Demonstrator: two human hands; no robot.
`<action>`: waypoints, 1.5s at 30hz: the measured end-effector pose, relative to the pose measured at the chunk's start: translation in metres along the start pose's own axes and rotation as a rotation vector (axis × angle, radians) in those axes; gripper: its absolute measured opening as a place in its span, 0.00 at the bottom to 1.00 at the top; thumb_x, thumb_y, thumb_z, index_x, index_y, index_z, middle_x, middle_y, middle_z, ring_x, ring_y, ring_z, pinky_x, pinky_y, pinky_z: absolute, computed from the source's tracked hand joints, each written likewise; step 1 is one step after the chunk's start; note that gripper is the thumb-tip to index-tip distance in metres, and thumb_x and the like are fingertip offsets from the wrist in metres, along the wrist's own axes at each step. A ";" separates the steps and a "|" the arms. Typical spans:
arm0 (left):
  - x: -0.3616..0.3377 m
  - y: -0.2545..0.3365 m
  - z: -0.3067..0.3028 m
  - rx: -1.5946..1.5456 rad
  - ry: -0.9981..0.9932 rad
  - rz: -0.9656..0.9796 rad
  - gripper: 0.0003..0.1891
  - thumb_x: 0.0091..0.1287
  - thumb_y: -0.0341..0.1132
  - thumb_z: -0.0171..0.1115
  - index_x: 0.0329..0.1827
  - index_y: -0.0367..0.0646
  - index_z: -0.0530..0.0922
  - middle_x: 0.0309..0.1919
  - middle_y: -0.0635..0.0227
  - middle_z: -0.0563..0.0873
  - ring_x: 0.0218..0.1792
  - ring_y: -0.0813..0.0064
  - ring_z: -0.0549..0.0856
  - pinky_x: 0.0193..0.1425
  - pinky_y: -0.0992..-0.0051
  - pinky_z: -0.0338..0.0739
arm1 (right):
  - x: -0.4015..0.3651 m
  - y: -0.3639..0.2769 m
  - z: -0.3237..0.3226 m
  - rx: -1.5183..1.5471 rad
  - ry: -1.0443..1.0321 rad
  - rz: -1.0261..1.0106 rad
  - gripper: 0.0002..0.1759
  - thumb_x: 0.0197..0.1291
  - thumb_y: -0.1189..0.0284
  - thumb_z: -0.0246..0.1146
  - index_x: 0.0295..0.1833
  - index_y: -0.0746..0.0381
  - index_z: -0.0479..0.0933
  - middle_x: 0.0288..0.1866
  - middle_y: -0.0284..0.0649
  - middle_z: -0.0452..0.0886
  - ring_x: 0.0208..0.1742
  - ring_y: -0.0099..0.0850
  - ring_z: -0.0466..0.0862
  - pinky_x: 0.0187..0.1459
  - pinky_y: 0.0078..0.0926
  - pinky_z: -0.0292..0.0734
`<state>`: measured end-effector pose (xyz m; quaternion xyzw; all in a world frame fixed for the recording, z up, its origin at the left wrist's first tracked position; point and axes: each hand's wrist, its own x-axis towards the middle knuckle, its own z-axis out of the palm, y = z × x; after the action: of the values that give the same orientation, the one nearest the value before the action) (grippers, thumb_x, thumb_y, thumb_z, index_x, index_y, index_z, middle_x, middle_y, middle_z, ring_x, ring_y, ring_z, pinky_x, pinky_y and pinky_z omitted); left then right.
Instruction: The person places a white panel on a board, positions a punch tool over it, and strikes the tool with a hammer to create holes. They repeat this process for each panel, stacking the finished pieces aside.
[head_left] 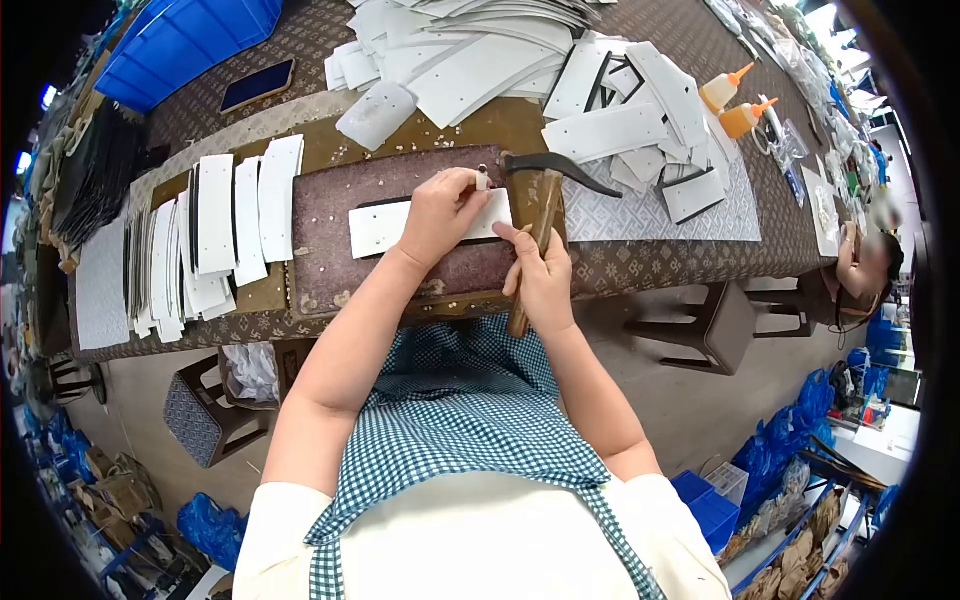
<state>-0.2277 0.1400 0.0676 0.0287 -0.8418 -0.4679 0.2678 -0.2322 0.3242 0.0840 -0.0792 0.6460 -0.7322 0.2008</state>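
Note:
My right hand (543,280) is wrapped round the wooden handle of a hammer (547,215), whose dark curved head (570,168) points away from me at the board's far right corner. My left hand (438,215) is closed in a pinch on a small pale upright piece with a dark round top (482,178); its lower end is hidden. Beneath that hand, a white strip (378,230) with a dark edge lies on a worn maroon board (330,255). My right index finger is by the strip's right end.
White strips (215,215) stand in a row on the left. More white pieces (500,50) pile up behind, beside a phone (258,86) and blue bin (190,45). Orange-tipped bottles (742,120) stand at right. A stool (700,325) and another person (865,270) are further right.

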 end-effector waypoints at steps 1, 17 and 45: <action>0.000 0.005 0.000 -0.038 0.022 -0.074 0.07 0.64 0.28 0.71 0.39 0.36 0.82 0.32 0.64 0.87 0.31 0.77 0.84 0.38 0.75 0.81 | 0.001 -0.001 0.002 -0.007 0.012 0.001 0.11 0.77 0.67 0.55 0.48 0.66 0.69 0.51 0.46 0.88 0.15 0.21 0.76 0.18 0.19 0.71; -0.022 0.015 -0.012 -0.100 -0.068 -0.050 0.06 0.65 0.26 0.69 0.43 0.35 0.86 0.44 0.61 0.90 0.41 0.73 0.89 0.47 0.75 0.84 | 0.003 -0.002 0.003 -0.079 0.054 0.006 0.12 0.76 0.66 0.55 0.47 0.66 0.71 0.47 0.43 0.90 0.16 0.22 0.78 0.19 0.20 0.73; -0.014 0.012 -0.001 0.064 -0.013 0.247 0.06 0.60 0.27 0.71 0.35 0.38 0.81 0.32 0.62 0.86 0.33 0.64 0.86 0.38 0.70 0.81 | -0.023 -0.190 -0.015 -0.173 -0.254 -0.660 0.09 0.74 0.71 0.60 0.51 0.65 0.71 0.31 0.34 0.78 0.20 0.15 0.73 0.22 0.18 0.67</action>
<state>-0.2124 0.1499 0.0714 -0.0697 -0.8551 -0.4043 0.3169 -0.2536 0.3625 0.2705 -0.3906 0.6151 -0.6844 0.0248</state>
